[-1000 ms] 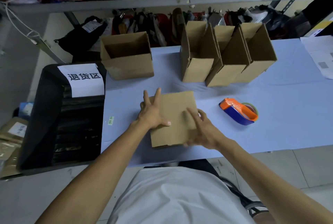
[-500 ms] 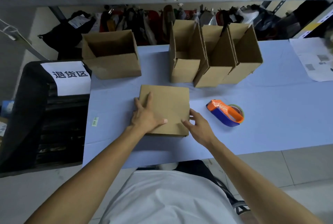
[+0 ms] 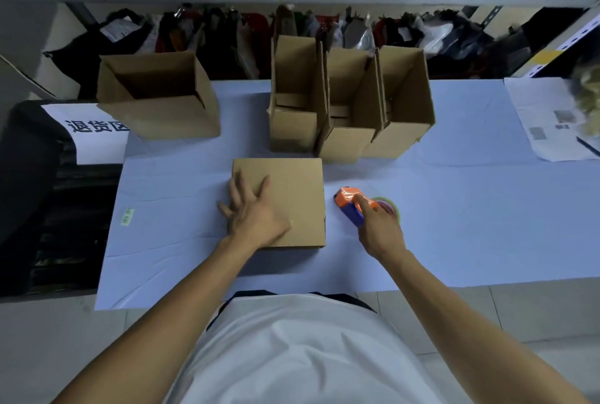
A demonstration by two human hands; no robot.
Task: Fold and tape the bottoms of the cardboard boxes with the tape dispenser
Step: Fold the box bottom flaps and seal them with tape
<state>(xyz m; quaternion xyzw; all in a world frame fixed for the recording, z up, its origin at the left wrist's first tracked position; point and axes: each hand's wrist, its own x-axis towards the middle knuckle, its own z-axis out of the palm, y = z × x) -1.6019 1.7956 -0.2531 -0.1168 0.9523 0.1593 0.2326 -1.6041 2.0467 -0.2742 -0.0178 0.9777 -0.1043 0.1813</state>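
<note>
A cardboard box (image 3: pixel 292 189) stands bottom-up on the light blue table (image 3: pixel 470 209), its flaps folded flat. My left hand (image 3: pixel 253 212) presses on its near left part with fingers spread. Just right of the box lies the orange and blue tape dispenser (image 3: pixel 349 204) with a green-edged roll. My right hand (image 3: pixel 378 225) grips the dispenser from behind, fingers curled over its handle and covering most of the roll.
Three open boxes (image 3: pixel 350 111) stand side by side at the back centre, and a wider open box (image 3: pixel 159 101) at the back left. A black bin with a white sign (image 3: pixel 94 134) borders the table's left. Papers (image 3: pixel 548 118) lie far right. Cluttered shelves rise behind.
My right hand left the box's near right corner and moved right onto the tape dispenser. My left hand stayed flat on the box, which now lies square on the table.
</note>
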